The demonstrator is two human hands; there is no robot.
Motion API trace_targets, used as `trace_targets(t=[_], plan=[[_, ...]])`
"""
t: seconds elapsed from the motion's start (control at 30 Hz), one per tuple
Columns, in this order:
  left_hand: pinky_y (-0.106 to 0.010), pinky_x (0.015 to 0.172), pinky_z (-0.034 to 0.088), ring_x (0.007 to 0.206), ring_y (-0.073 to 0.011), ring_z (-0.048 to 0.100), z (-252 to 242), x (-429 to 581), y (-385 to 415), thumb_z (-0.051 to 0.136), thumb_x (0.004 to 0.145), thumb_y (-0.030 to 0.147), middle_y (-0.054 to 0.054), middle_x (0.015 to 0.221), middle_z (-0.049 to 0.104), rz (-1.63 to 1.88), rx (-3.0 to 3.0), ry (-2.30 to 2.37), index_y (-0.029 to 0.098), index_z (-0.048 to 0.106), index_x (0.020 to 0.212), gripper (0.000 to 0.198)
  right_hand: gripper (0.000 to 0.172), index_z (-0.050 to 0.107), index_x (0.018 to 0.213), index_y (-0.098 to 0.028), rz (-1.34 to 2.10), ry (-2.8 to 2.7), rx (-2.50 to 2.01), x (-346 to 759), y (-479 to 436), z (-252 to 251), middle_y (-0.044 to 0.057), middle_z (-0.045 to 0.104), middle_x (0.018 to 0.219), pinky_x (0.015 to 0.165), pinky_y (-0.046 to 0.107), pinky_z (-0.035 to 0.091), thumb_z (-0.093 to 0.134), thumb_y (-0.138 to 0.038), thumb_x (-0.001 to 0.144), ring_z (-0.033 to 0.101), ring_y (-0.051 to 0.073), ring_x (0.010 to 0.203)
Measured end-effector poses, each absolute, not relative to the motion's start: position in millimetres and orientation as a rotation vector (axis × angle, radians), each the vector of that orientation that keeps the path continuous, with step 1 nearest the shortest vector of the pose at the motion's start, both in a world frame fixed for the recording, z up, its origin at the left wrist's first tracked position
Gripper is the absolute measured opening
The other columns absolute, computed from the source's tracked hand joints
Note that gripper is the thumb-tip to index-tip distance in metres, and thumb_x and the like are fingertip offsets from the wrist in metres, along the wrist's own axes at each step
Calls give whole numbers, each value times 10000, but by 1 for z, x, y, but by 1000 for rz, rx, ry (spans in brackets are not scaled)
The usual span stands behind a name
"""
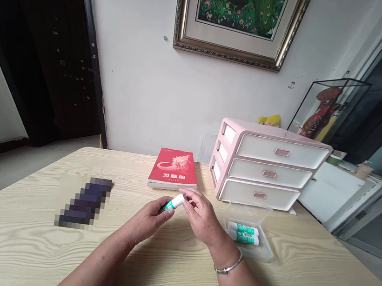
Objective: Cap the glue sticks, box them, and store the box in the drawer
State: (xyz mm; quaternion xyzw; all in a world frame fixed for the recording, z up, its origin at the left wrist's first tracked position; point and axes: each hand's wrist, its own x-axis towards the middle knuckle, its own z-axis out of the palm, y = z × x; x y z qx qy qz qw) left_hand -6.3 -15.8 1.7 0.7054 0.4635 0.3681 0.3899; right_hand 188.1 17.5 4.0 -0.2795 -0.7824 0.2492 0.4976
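Head view: the left hand (147, 221) is curled shut around the green lower end of a glue stick (172, 204), while the right hand (202, 216) grips its white end in the fingertips, so the stick lies tilted between both hands over the table (12, 241). Just beyond the right hand, past the bangle (229, 263) on that wrist, sits a clear plastic box (261, 247) holding two more glue sticks (244, 233). Ahead of the hands lie a red book (174, 166) and a pink drawer unit (269, 165), and a blurred object (84, 203) lies well left of the left hand.
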Motion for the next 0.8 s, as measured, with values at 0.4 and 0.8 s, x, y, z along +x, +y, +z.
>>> trace_targets(t=[0.4, 0.8], plan=[[-246, 655, 368, 716, -137, 428, 8, -11, -18, 538, 905, 484, 5, 804, 503, 845, 1732, 1045, 165, 596, 1151, 408, 325, 626, 1263, -241, 694, -2009, -741, 190, 11, 9, 64, 633, 1107, 855, 318, 507, 533, -233, 952, 600, 166, 973], [-254, 681, 402, 736, -152, 490, 5, -11, -18, 495, 928, 483, -12, 824, 579, 811, 1847, 1060, 174, 625, 1057, 359, 200, 665, 1020, -205, 664, -2062, -853, 189, 9, 11, 14, 664, 842, 744, 287, 467, 516, -324, 963, 590, 152, 780]])
